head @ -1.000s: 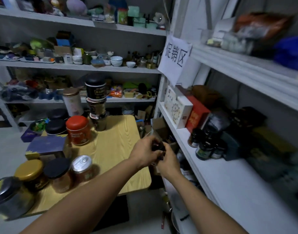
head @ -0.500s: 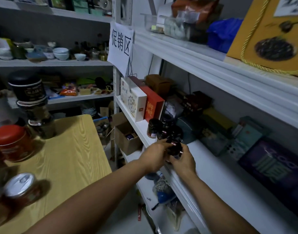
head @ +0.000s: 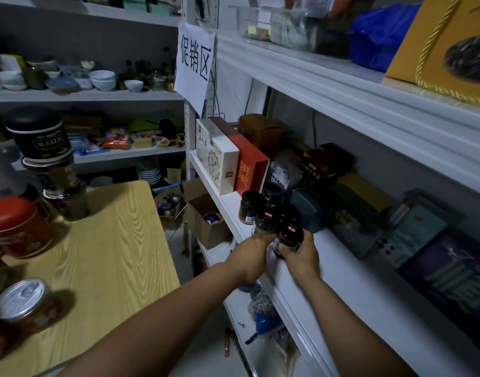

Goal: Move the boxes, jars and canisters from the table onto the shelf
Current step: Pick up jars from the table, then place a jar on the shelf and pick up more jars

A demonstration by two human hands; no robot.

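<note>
Two hands on one dark jar (head: 289, 236): left hand (head: 248, 258) and right hand (head: 302, 254) both curl fingers round it at the shelf (head: 350, 273) front lip, against the standing jars (head: 250, 208). Risk: released this near the edge, it tips off; a nudge topples its neighbours.

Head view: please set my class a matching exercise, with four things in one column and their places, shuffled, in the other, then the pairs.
Things
1. red tin
2. front jar
3. white box
4. paper sign

Places
A. in the grip of left hand and right hand
B. hanging on the post
C. on the table
D. on the shelf, beside the red box

Pairs: 1-C, 2-A, 3-D, 4-B.
</note>
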